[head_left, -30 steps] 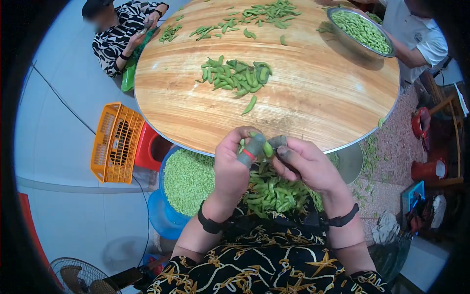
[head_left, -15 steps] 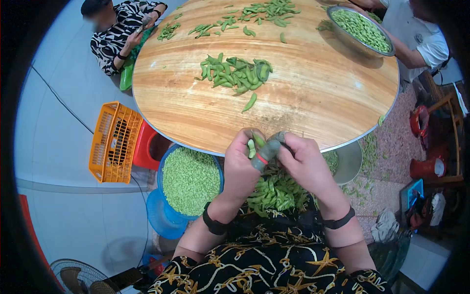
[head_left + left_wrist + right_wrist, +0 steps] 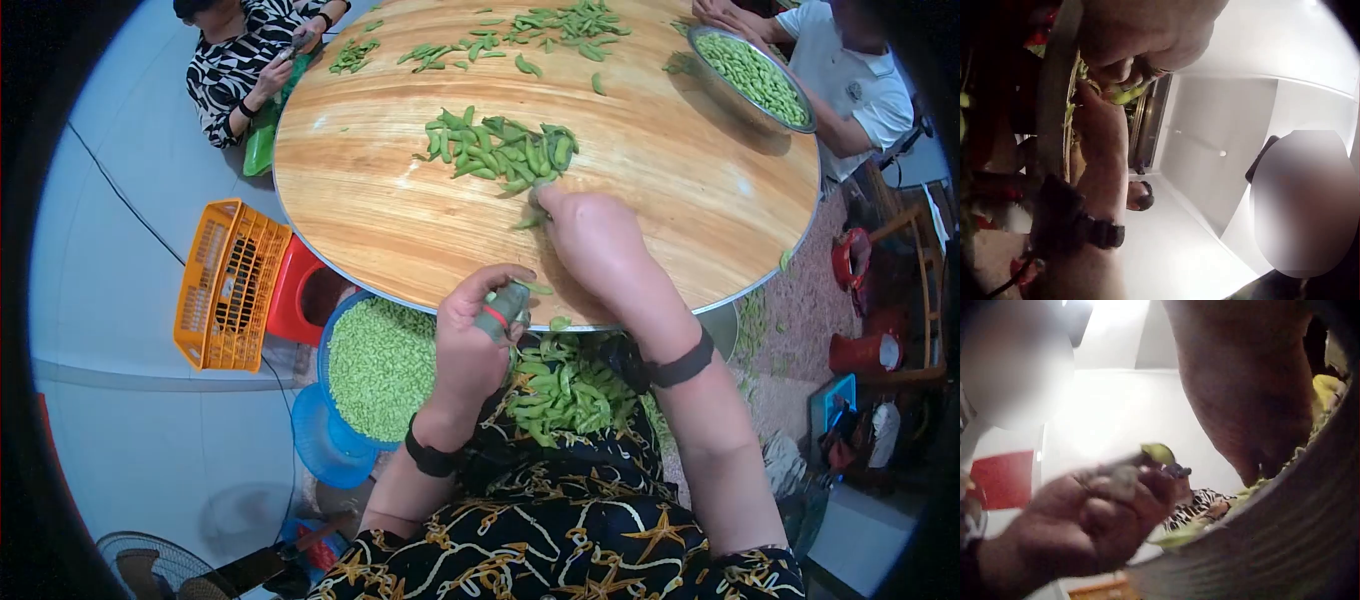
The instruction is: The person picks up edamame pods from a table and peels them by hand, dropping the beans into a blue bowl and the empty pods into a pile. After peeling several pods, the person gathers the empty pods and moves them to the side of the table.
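Observation:
In the head view my left hand (image 3: 478, 325) is held by the table's near edge, fingers curled round a green soybean pod (image 3: 536, 288). Its thumb wears a grey-green cover with a red band. In the left wrist view the pod (image 3: 1125, 95) sticks out from the fingers. My right hand (image 3: 595, 240) reaches over the table, its fingertips pinching a single soybean pod (image 3: 526, 222) just short of the pod pile (image 3: 490, 150); the fingers hide part of that pod. More pods (image 3: 570, 395) are heaped at my lap.
The round wooden table (image 3: 380, 230) carries scattered pods and a metal bowl (image 3: 750, 85) of shelled beans. A blue basin (image 3: 375, 370) of beans stands left, near a red stool (image 3: 290, 290) and an orange crate (image 3: 230, 285). Two people sit across the table.
My hands worked together at a pod with beans showing; now they are apart. The right hand has moved forward to the single pod on the table. The left stays near the edge.

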Available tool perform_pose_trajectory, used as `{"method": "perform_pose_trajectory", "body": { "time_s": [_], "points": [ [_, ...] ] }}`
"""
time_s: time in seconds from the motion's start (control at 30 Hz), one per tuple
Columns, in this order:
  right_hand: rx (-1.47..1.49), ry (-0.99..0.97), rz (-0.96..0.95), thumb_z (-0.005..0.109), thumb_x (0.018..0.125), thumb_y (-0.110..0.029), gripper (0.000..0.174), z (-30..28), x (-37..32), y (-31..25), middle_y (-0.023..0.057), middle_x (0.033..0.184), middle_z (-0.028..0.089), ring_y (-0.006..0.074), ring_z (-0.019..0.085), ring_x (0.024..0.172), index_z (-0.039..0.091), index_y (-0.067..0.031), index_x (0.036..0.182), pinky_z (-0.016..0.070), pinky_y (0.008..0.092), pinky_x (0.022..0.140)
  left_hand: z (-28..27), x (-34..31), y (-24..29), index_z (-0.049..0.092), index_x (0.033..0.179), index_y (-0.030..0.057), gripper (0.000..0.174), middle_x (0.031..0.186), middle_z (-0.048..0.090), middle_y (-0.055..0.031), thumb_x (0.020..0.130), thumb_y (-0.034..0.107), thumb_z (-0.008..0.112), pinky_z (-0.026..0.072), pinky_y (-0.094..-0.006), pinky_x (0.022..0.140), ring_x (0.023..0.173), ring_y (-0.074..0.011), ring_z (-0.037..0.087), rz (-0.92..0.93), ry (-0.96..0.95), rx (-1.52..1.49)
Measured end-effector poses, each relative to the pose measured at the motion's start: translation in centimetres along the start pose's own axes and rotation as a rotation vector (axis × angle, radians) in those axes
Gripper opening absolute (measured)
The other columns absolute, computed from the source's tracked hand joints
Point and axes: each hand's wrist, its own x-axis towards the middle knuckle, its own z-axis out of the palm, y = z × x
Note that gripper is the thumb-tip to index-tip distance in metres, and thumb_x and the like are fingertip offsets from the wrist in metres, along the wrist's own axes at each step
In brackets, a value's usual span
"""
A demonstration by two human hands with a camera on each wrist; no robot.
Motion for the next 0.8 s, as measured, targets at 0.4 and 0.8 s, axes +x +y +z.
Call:
{"method": "perform_pose_trajectory", "body": {
  "time_s": [0.4, 0.8],
  "points": [
    [0.865, 0.007, -0.033, 0.059, 0.076, -0.007, 0.029, -3.3, -7.3, -1.8, 0.0093, 0.070, 0.056, 0.0148, 0.054, 0.064, 0.056, -0.0002, 0.104, 0.0436, 0.0264, 0.059, 0.7, -0.4, 0.7, 0.049, 0.117, 0.0050, 0.050, 0.070, 0.057, -0.0026, 0.072, 0.006, 0.069, 0.0445, -0.0225, 0.058, 0.059, -0.0102, 0.052, 0.408, -0.083, 0.911],
    [1.718, -0.157, 0.317, 0.053, 0.087, -0.006, 0.021, -1.6, -8.1, -2.6, -0.0044, 0.075, 0.049, 0.0031, 0.042, 0.055, 0.052, -0.0016, 0.107, 0.0329, 0.0181, 0.047, 0.5, -0.4, 1.9, 0.068, 0.091, 0.0139, 0.022, 0.068, 0.057, -0.0044, 0.069, 0.017, 0.072, 0.0451, -0.0267, 0.057, 0.063, -0.0178, 0.057, 0.655, -0.383, 0.986]
  ]
}}
